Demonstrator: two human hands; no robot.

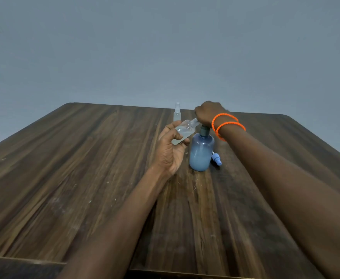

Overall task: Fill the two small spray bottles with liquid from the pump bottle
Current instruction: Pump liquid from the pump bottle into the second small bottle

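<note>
Head view: near the desk's [84, 168] far edge, an uncapped clear spray bottle [183, 131] is clamped tilted in the left hand's [170, 152] grip, its neck at the blue pump bottle's [201, 153] nozzle, whose head is covered by the closed right hand [208, 112], while a second spray bottle [177, 113] is stood behind.

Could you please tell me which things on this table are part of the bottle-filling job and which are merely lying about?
Part of the job:
- pump bottle, pressed by right hand
- open spray bottle, tilted in left hand
- capped spray bottle, upright behind
- blue spray cap, lying beside the pump bottle

Not part of it:
- orange bracelets
- wooden table
</note>
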